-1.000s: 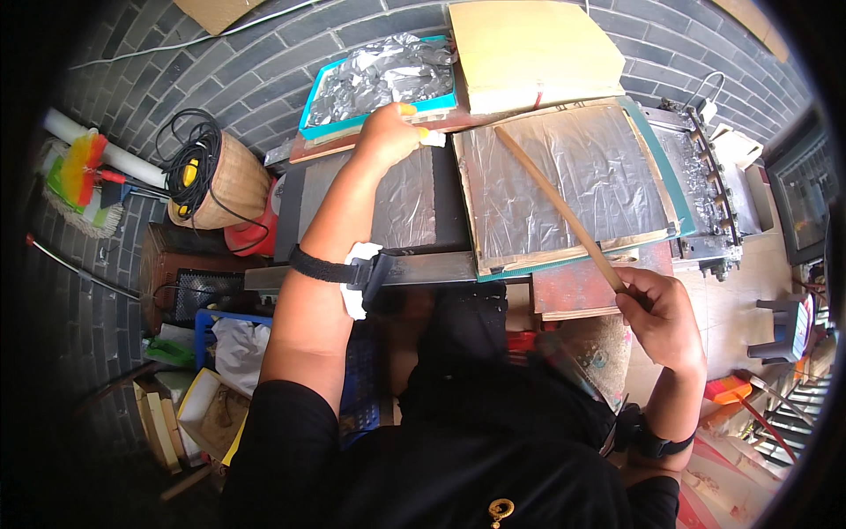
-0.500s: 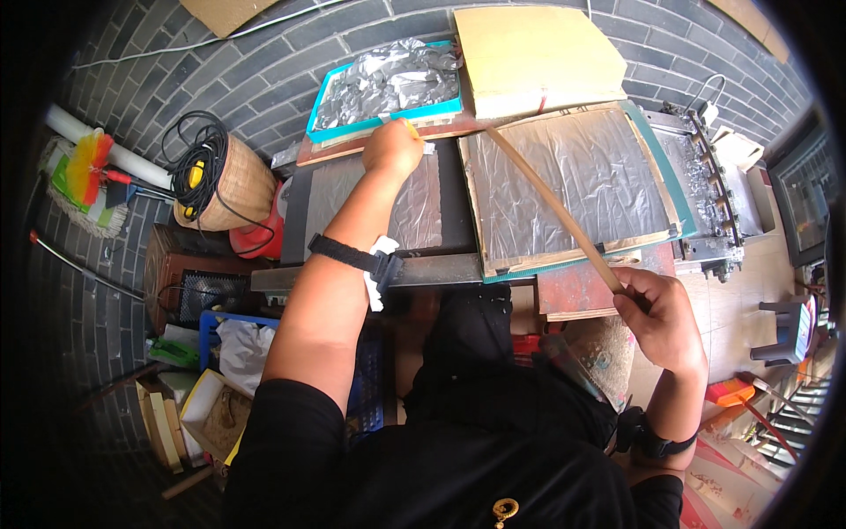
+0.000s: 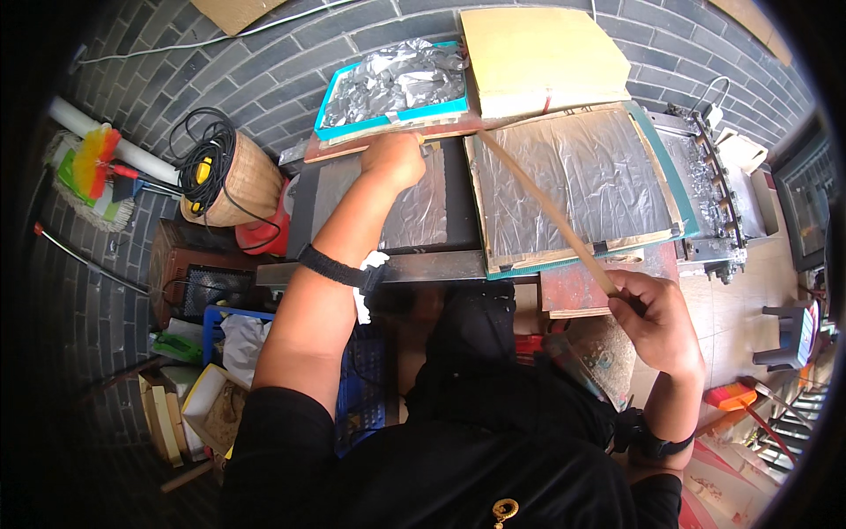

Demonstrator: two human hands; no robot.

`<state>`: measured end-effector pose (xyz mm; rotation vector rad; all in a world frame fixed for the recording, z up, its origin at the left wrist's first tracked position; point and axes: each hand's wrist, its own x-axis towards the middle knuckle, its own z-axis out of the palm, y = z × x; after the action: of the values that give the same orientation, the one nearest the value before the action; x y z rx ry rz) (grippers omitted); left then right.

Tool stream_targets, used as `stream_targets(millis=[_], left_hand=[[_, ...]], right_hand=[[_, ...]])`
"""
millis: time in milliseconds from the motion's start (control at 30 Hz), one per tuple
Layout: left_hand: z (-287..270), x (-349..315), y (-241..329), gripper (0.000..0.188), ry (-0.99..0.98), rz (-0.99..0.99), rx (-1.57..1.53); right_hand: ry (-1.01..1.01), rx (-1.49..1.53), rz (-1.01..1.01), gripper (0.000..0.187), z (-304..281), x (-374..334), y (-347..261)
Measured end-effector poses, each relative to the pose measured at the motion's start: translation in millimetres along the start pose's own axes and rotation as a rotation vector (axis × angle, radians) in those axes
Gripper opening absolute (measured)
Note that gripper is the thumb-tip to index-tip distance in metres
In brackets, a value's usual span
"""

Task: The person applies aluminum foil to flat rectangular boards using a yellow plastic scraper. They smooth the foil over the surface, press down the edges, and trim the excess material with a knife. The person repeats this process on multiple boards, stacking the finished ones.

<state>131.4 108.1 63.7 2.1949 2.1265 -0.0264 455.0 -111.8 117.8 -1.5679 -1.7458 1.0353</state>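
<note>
My right hand is closed round the near end of a long, thin wooden stick. The stick slants away to the far left, over a stack of silvery foil-like sheets on a tan backing. My left hand is closed above a grey sheet on a dark board. A bit of yellow shows at its fingertips, but what it grips is mostly hidden. Just beyond it stands a turquoise tray heaped with crumpled silver foil pieces.
A yellow board or box leans at the back by the brick wall. A metal machine with rollers is at the right. On the left are a wicker basket with black cable and a red stool. A metal bar edges the bench.
My left hand has drawn slightly nearer to me, away from the turquoise tray's edge, and remains closed. My right hand still holds the stick in nearly the same place. The view has shifted slightly.
</note>
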Motion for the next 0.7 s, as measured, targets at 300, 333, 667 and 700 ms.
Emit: stream_targets(millis=[300, 333, 667, 700], left_hand=[[15.9, 5.4, -11.1, 0.044, -0.209, -0.005, 0.114], [17.7, 6.5, -10.9, 0.044, -0.207, -0.003, 0.120], [10.8, 1.6, -9.9, 0.045, -0.290, -0.063, 0.185], [13.3, 3.6, -11.0, 0.045, -0.281, -0.069, 0.192]], right_hand=[[-0.105, -0.232, -0.198, 0.022, 33.6, 53.4, -15.6], [-0.114, -0.251, -0.218, 0.021, 40.1, 61.9, -14.3], [-0.140, -0.375, -0.229, 0.012, 57.5, 84.7, -33.5], [-0.139, -0.362, -0.227, 0.012, 57.6, 84.2, -31.6]])
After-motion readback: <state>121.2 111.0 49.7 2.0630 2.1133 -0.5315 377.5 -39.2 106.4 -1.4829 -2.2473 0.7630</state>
